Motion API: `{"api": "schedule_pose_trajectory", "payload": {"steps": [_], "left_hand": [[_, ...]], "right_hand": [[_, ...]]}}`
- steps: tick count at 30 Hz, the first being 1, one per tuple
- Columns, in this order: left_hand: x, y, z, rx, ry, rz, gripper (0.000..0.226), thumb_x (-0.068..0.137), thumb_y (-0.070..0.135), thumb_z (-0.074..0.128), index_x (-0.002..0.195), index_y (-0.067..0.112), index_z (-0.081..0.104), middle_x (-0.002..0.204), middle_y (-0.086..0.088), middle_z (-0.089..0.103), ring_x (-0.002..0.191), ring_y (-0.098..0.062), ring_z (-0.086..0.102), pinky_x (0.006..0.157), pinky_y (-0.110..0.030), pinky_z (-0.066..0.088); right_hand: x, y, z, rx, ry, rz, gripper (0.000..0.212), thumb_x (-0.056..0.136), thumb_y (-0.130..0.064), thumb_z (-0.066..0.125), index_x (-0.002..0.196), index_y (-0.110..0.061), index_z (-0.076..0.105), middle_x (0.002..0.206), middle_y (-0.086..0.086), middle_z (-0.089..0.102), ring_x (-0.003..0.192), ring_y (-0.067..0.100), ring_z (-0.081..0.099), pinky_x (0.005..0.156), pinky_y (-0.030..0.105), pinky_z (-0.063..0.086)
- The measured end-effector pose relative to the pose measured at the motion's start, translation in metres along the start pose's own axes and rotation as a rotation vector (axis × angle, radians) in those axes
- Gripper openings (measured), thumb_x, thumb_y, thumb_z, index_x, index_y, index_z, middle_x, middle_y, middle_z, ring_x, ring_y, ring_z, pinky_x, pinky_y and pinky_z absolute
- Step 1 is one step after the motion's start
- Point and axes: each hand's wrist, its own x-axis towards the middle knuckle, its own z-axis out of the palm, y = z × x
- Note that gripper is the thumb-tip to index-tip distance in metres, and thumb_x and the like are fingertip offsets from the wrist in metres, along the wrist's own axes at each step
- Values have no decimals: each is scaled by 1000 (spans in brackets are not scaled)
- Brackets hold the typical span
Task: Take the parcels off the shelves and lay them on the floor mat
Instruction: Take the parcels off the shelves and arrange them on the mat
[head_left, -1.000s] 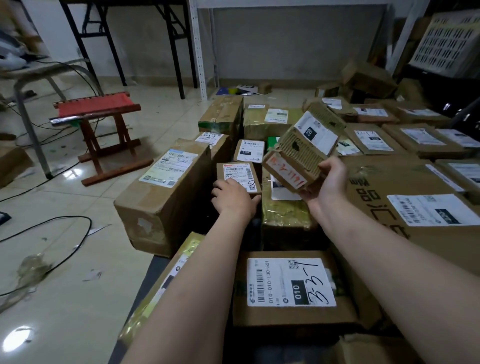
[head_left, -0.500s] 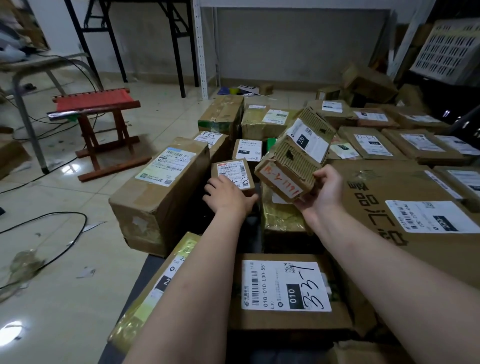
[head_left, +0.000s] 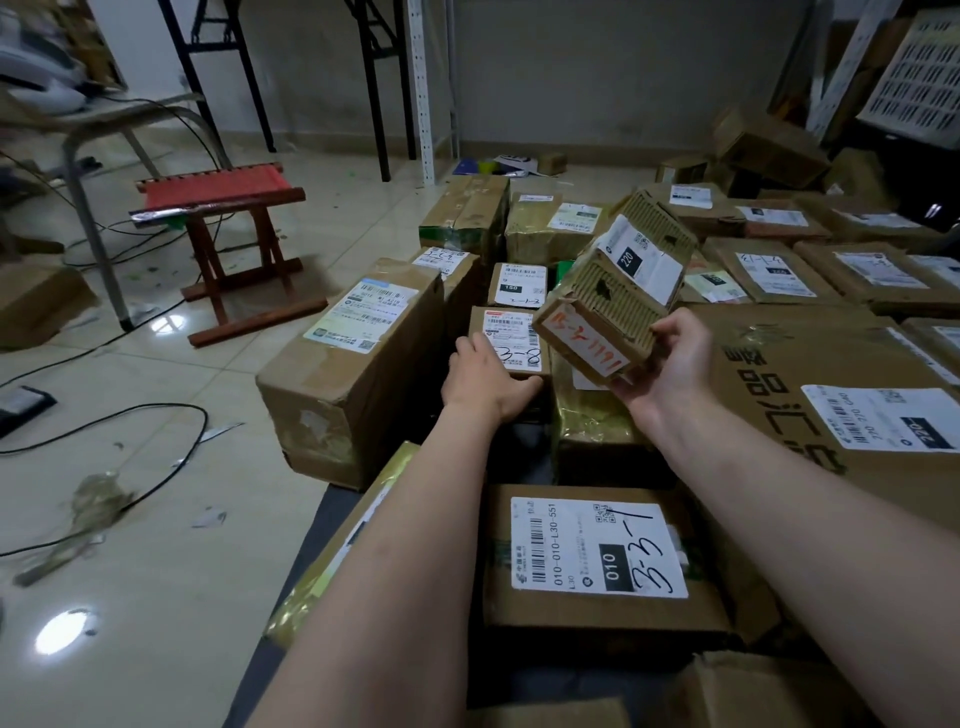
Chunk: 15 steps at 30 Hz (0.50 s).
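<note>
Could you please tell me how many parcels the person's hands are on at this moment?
2. The left hand grips a small labelled box lying flat ahead; the right hand holds a tape-wrapped box tilted in the air. No other held parcel shows.

The left hand (head_left: 488, 379) and right hand (head_left: 670, 369) are bare. Both forearms (head_left: 395, 545) are uncovered along their visible length.

The left hand (head_left: 485, 382) grips a small box (head_left: 511, 338) at 12 o'clock. The right hand (head_left: 670, 364) holds a ribbed parcel (head_left: 613, 291), tilted, at 1 o'clock above boxes on the mat (head_left: 335, 519). A stool (head_left: 218, 195) stands at 10 o'clock.
</note>
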Motion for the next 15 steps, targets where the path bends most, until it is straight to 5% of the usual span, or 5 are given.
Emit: {"api": "schedule_pose_trajectory", "payload": {"steps": [4, 8, 11, 15], "left_hand": [[-2, -7, -17, 106, -60, 64, 89, 81, 61, 65, 143, 7, 31, 144, -14, 38, 135, -31, 35, 106, -44, 39], [2, -6, -57, 432, 217, 233, 83, 80, 59, 65, 139, 6, 39, 145, -15, 41, 140, -34, 29, 115, -44, 29], [6, -4, -95, 528, 248, -6, 97, 72, 63, 71, 144, 9, 34, 150, -22, 34, 144, -41, 23, 117, -59, 19], [-1, -32, -123, 398, 18, -433, 119, 69, 72, 68, 155, 13, 12, 159, -28, 12, 144, -52, 11, 111, -71, 8]], "right_hand": [[-4, 3, 8, -20, -27, 7, 18, 87, -24, 48, 88, -13, 61, 76, 5, 68, 80, 26, 66, 60, 35, 58], [-8, 1, 11, -56, -57, -17, 19, 88, -26, 48, 90, -15, 63, 71, 3, 71, 80, 25, 67, 59, 33, 57], [-11, 0, 11, -101, -68, -35, 21, 88, -28, 48, 96, -17, 63, 84, 5, 70, 87, 26, 66, 70, 41, 59], [-15, 0, 13, -122, -65, -35, 22, 88, -27, 47, 98, -16, 62, 87, 6, 69, 89, 28, 66, 84, 50, 55]]}}
